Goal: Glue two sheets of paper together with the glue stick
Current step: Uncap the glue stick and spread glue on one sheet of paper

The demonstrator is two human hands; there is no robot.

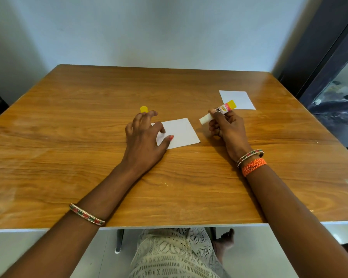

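Glue stick (219, 113) uncapped, white glue end exposed and pointing left; held in the right hand (226, 127), grip curled round the barrel, above the wooden surface (88, 157). Barrel label pink and yellow with dark lettering, not legible. Yellow cap (143, 109) stands on the surface just behind the left hand (144, 137). Left hand grip spread, fingertips and thumb pressing the near sheet (181, 133) flat. Second sheet (239, 99) lies apart, far right, behind the glue stick.
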